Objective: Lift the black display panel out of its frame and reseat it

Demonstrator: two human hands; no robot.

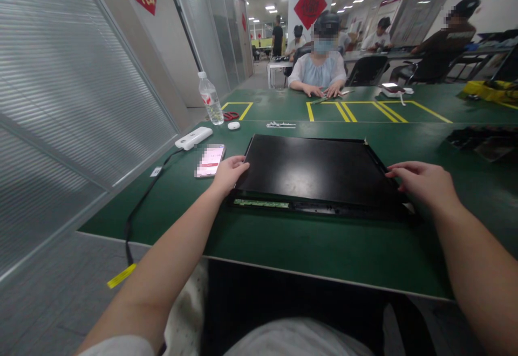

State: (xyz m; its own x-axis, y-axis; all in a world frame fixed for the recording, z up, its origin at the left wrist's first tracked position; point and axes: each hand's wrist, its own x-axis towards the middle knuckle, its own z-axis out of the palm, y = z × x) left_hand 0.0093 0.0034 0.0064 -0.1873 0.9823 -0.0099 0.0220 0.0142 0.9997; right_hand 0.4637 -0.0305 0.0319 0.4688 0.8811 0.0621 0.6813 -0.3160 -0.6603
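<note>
A flat black screen panel (307, 167) lies tilted slightly askew over a shallow black frame (348, 210) on the green table. Along the frame's near edge runs a narrow green circuit board (261, 203). My left hand (230, 175) pinches the panel's left edge, thumb on top and fingers at the side. On the other side, my right hand (424, 180) is closed at the panel's right edge, its thumb and forefinger near the frame's rim. The undersides of both grips are hidden.
Left of the panel lie a phone (211, 160), a white power bank (194, 138) with a black cable, an earphone case (233, 125) and a water bottle (211, 100). White strips (280, 125) lie beyond the panel. Dark parts (485, 141) are at right. A person (319, 67) sits opposite.
</note>
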